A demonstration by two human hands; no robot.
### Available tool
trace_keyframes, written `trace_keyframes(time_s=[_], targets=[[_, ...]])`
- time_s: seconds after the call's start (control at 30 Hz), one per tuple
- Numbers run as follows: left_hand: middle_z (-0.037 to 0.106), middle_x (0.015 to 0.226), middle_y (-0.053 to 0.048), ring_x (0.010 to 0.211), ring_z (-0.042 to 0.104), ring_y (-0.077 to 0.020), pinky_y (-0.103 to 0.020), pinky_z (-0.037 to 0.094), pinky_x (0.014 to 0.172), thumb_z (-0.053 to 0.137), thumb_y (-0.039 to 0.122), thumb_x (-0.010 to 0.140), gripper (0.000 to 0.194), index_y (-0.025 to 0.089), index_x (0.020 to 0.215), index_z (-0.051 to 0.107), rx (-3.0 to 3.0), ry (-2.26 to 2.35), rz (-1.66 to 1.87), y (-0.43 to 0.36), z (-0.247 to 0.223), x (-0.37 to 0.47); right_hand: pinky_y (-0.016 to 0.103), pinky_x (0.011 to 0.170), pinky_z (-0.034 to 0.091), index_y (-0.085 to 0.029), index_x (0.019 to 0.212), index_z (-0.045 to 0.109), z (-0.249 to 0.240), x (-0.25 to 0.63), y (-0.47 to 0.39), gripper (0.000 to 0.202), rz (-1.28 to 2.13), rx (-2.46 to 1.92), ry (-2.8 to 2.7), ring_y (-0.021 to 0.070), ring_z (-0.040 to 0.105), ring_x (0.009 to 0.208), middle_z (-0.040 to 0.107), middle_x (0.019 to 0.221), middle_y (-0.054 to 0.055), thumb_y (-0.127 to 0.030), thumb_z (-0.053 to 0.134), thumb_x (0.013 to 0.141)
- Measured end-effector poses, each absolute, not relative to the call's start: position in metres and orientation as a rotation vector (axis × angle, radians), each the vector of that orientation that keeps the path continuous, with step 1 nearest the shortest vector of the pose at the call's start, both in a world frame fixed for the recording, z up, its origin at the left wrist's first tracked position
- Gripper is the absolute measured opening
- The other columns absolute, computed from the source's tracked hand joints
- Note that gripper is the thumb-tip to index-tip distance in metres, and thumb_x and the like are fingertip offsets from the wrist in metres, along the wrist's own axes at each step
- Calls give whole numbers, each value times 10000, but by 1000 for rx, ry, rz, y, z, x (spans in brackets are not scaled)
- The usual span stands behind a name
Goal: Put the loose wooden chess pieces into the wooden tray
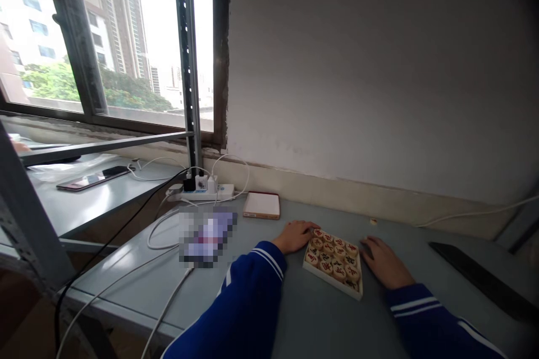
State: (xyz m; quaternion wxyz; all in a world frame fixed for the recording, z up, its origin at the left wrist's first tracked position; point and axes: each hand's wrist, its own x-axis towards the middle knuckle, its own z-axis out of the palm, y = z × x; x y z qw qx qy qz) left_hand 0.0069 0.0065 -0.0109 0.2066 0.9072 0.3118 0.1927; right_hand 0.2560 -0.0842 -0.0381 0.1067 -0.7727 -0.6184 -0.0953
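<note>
On the grey table is a shallow white box (309, 269) filled with round wooden Chinese chess pieces (338, 249), marked with red and dark characters. My left hand (297, 235) rests at the box's far left corner, its fingers stretched out and close to or touching the rim. Just right of the box lies my right hand (385, 263), palm down with fingers extended toward the right edge; whether they touch it I cannot tell. Neither hand grips anything. Behind the box, near the wall, sits a small round pale piece (373, 221).
A shallow box lid (261, 206) lies by the wall. To the left are a blurred-out phone (210, 235) on a cable and a power strip (210, 193) with chargers. A long dark flat object (475, 277) lies at right. Another phone (95, 178) rests on the neighbouring table.
</note>
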Motion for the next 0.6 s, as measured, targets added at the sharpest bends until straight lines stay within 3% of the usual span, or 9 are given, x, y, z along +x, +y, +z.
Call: trace_keyframes(time_s=[0.23,0.43,0.6], targets=[[488,1188,-8,1079,412,-243,-415,300,902,274,357,876,369,327,1202,442,2533,884,531,7,-12,7,300,656,444,-200,1038,550,-22,247,-92,310,-374,-2229,-1818,218,541,891,517,1050,85,-283,364,804],[488,1189,-3,1083,411,-238,-404,297,907,288,332,866,370,322,1202,443,2536,885,527,6,-12,7,294,789,427,-117,1003,585,-31,255,-88,326,-284,-2090,-1837,201,543,873,515,982,122,-185,345,793],[479,1203,-10,1086,410,-240,-408,299,912,283,329,870,376,309,1212,437,2554,888,504,4,-9,6,293,737,442,-142,939,605,-33,258,-85,294,-175,-2039,-1790,194,564,803,537,881,107,-215,370,778]])
